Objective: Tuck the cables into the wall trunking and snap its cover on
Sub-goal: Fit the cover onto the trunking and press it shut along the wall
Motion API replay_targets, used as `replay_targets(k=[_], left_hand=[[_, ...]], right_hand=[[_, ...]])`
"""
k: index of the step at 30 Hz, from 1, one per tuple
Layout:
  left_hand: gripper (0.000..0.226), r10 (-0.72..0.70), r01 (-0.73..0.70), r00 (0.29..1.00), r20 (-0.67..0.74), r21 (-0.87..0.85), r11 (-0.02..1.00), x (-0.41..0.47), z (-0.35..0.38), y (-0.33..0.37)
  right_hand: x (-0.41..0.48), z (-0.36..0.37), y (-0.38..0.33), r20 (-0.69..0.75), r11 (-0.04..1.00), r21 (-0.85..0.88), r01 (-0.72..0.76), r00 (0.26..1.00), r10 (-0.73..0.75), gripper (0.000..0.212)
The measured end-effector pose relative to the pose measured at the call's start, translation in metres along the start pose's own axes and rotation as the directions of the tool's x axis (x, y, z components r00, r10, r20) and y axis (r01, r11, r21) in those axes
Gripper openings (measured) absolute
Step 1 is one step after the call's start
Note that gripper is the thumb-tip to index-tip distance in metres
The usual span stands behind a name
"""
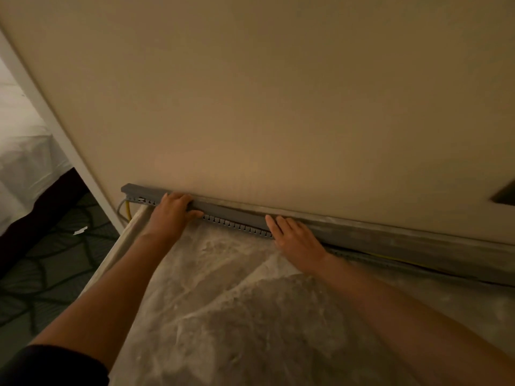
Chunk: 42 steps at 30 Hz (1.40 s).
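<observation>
Pressing against the foot of the beige wall (pixel 250 93), both bare hands rest on the long grey plastic trunking cover (pixel 228 211) that runs along the wall's bottom edge. The left hand (pixel 171 211) lies near the cover's left end, its grip curled loosely over the top of the cover with the thumb stretched along the front face; it closes around nothing else. The right hand (pixel 295 235) lies further right, its grip flat and spread, fingers (pixel 271 222) laid on the cover's face and palm down. Between the two hands the slotted grey trunking base (pixel 237 225) shows as a row of small teeth just under the cover's lower edge. At the left end of the trunking a yellow cable (pixel 128 210) and a pale grey cable (pixel 120 208) hang out and drop toward the floor. To the right of the right hand the cover blurs, and a thin yellow line shows beneath it. A crumpled translucent plastic dust sheet (pixel 237 302) covers the floor below the arms. Dark patterned carpet (pixel 50 260) lies to the left, beside a white-sheeted bed (pixel 22 151).
</observation>
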<state>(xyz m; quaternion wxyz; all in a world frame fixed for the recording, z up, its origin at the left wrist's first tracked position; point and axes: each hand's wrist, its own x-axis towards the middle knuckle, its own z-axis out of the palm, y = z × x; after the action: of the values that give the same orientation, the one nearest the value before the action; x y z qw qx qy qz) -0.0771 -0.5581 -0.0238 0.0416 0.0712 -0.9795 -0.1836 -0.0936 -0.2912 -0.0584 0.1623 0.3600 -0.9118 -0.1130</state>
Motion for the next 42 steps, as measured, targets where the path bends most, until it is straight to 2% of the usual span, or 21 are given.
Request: replay_targets(k=[4,6,8,11,14,16,18,22,25,27,29,33,36,42], left_hand=[[0.029,0.126,-0.132,0.99,0.071,0.085,0.988,-0.006,0.002,0.028],[0.035,0.216,-0.226,0.972,0.093,0.123,0.966,-0.01,0.005,0.043],[0.041,0.277,-0.304,0.945,0.172,0.157,0.94,-0.013,0.01,0.065],[0.045,0.344,-0.388,0.913,0.217,0.207,0.898,-0.012,0.031,0.097],[0.039,0.346,-0.376,0.924,0.164,0.222,0.9,-0.008,0.048,0.107],[0.036,0.333,-0.361,0.93,0.155,0.218,0.907,-0.007,0.049,0.105],[0.034,0.312,-0.336,0.939,0.144,0.206,0.919,-0.005,0.05,0.105],[0.028,0.24,-0.263,0.962,0.132,0.206,0.942,0.002,0.05,0.109],[0.027,0.174,-0.214,0.971,0.164,0.274,0.938,0.004,0.048,0.119],[0.026,0.14,-0.208,0.966,0.219,0.331,0.92,0.006,0.045,0.126],[0.027,0.16,-0.254,0.948,0.275,0.349,0.902,0.009,0.042,0.132],[0.035,0.31,-0.426,0.882,0.355,0.319,0.847,0.009,0.051,0.167],[0.033,0.414,-0.511,0.848,0.331,0.305,0.804,0.005,0.068,0.197],[0.049,0.467,-0.525,0.851,0.239,0.398,0.753,-0.002,0.087,0.196]], right_hand=[[-0.007,-0.001,0.005,0.001,0.999,-0.009,-0.051,0.999,0.051,0.071],[-0.007,0.001,0.007,0.007,0.999,-0.021,-0.039,0.999,0.039,0.07],[-0.006,0.002,0.008,0.006,1.0,-0.029,-0.008,1.0,0.008,0.066],[-0.004,0.007,0.008,-0.006,1.0,0.009,0.019,1.0,-0.019,0.047],[-0.011,-0.004,0.015,0.013,0.994,0.107,-0.007,1.0,0.005,0.053],[-0.023,-0.005,0.032,0.145,0.999,0.046,0.018,0.989,-0.024,0.062],[-0.043,-0.007,0.052,0.144,1.0,0.002,-0.004,0.99,0.003,0.068],[-0.082,0.006,0.101,0.237,0.982,-0.065,-0.178,0.953,0.188,0.071],[-0.101,0.001,0.121,0.323,0.963,-0.073,-0.26,0.907,0.27,0.057],[-0.104,0.005,0.125,0.282,0.953,-0.029,-0.302,0.912,0.297,0.05],[-0.103,0.007,0.122,0.274,0.943,0.004,-0.333,0.907,0.319,0.05],[-0.103,0.014,0.128,0.243,0.964,-0.016,-0.267,0.934,0.263,0.058],[-0.103,0.013,0.13,0.208,0.978,-0.063,-0.197,0.956,0.206,0.059],[-0.1,0.012,0.135,0.147,0.984,-0.068,-0.165,0.974,0.173,0.058]])
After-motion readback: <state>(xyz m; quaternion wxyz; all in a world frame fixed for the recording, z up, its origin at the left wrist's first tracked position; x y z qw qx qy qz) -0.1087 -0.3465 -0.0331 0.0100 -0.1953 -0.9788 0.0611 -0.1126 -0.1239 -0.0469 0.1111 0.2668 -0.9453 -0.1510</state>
